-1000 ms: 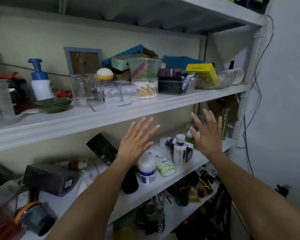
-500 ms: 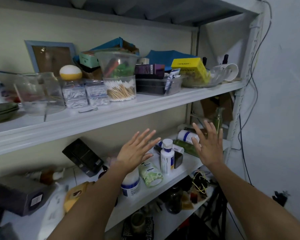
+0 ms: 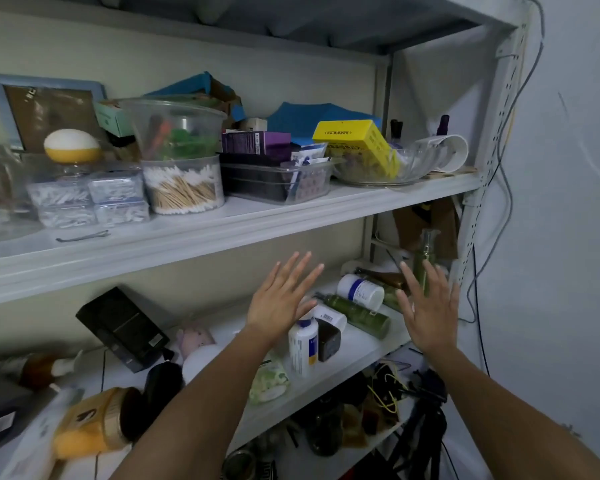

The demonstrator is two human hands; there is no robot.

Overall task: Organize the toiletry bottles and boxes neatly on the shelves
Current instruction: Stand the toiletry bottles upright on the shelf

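the left hand (image 3: 278, 303) and right hand (image 3: 428, 313) are held up flat with fingers spread, and nothing is gripped. a white plastic bottle with a blue label (image 3: 302, 344) is stood upright on the white middle shelf (image 3: 357, 353), just below the left hand. a long green bottle (image 3: 359, 315) is laid on its side between the hands.

Upper shelf (image 3: 222, 233): cotton-swab tub (image 3: 184, 185), glass bowl (image 3: 414, 164). Lower shelf (image 3: 361, 349): white bottle (image 3: 302, 344) upright, green bottle (image 3: 357, 313) lying.
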